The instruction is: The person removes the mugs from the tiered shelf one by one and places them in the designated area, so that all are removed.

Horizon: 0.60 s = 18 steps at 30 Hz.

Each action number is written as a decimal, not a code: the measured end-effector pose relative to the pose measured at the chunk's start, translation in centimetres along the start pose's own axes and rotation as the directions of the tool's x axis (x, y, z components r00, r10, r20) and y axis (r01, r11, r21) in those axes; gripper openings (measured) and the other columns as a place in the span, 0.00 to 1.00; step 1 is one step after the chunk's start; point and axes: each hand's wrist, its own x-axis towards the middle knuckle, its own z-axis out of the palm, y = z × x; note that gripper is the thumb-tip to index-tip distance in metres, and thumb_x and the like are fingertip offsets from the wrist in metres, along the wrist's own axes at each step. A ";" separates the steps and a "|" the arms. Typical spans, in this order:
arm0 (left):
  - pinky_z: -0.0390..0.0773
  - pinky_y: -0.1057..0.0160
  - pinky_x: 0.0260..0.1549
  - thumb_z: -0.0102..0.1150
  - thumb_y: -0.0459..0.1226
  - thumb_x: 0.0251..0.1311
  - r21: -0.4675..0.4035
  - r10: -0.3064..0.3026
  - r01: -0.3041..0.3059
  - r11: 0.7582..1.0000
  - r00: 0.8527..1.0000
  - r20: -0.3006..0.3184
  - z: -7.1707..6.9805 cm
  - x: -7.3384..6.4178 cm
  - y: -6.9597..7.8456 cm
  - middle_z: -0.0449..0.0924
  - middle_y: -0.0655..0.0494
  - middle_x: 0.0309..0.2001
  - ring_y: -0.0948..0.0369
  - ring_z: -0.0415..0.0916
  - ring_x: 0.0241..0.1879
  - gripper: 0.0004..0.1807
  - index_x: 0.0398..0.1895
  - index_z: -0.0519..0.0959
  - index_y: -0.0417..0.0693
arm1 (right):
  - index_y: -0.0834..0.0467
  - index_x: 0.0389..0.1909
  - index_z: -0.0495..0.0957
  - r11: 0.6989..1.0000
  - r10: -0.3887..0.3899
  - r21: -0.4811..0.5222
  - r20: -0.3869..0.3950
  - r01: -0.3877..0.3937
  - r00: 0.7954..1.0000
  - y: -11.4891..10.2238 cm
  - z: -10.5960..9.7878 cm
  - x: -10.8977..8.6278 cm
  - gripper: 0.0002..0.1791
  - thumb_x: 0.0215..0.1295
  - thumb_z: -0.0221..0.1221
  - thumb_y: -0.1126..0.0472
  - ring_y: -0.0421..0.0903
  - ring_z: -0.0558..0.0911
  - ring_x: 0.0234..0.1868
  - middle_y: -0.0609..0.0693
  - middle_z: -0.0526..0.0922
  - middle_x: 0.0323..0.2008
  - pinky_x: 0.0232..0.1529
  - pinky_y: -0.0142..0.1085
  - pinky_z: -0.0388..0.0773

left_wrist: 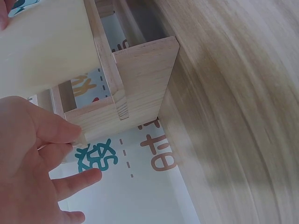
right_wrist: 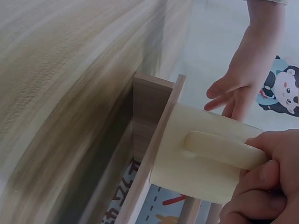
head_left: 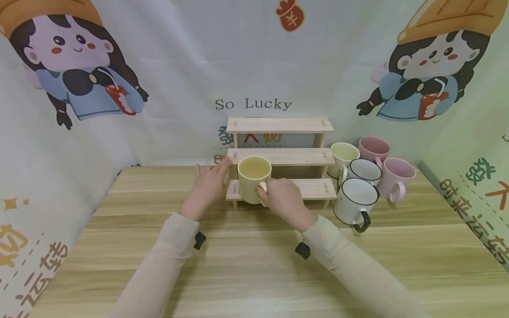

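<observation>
A pale yellow mug (head_left: 249,185) stands upright at the left part of the lowest step of a wooden three-tier shelf (head_left: 282,155). My right hand (head_left: 284,198) grips its handle (right_wrist: 224,148), fingers curled round it. In the right wrist view the mug's base is right at the bottom board. My left hand (head_left: 210,183) is at the shelf's left end; the left wrist view shows its thumb and a finger pinching the end of the middle board, other fingers spread out.
Right of the shelf stand a light green mug (head_left: 344,152), a dark pink mug (head_left: 374,148), a light pink mug (head_left: 397,173) and two white mugs with black rims, the nearer white mug (head_left: 354,205) with a black handle. A printed cloth (head_left: 254,66) hangs behind the wooden table (head_left: 254,274).
</observation>
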 end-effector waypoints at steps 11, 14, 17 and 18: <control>0.35 0.31 0.67 0.49 0.32 0.64 -0.007 -0.004 0.004 1.000 1.000 -0.010 -0.1 -0.1 0.0 0.51 0.53 0.75 0.37 0.59 0.66 0.33 0.73 0.55 0.50 | 0.56 0.17 0.67 0.996 -0.023 0.089 -0.085 0.030 0.996 1.3 -0.2 -2.1 0.19 0.66 0.57 0.54 0.44 0.67 0.14 0.46 0.67 0.11 0.14 0.35 0.65; 0.34 0.31 0.67 0.49 0.32 0.64 -0.016 -0.009 0.008 1.000 1.000 -0.005 -0.1 -0.1 0.0 0.49 0.55 0.75 0.38 0.59 0.67 0.34 0.74 0.55 0.51 | 0.56 0.17 0.67 0.993 -0.004 0.113 -0.101 0.016 0.995 1.7 -0.5 -2.5 0.19 0.66 0.57 0.54 0.44 0.68 0.15 0.46 0.67 0.12 0.16 0.36 0.66; 0.33 0.31 0.67 0.50 0.31 0.63 -0.018 -0.006 0.006 1.000 1.000 -0.001 0.0 -0.1 0.1 0.49 0.55 0.75 0.37 0.59 0.67 0.35 0.74 0.54 0.51 | 0.55 0.16 0.66 0.990 -0.001 0.139 -0.112 0.017 0.994 2.0 -0.9 -3.0 0.19 0.66 0.58 0.55 0.44 0.67 0.16 0.45 0.65 0.12 0.16 0.35 0.65; 0.33 0.31 0.67 0.50 0.31 0.63 -0.017 -0.006 0.006 1.000 1.000 0.001 0.0 0.0 0.0 0.49 0.55 0.75 0.37 0.59 0.67 0.35 0.74 0.54 0.51 | 0.55 0.16 0.66 0.989 -0.004 0.149 -0.118 0.022 0.993 2.1 -1.1 -3.2 0.20 0.65 0.58 0.55 0.43 0.67 0.16 0.45 0.65 0.12 0.16 0.34 0.64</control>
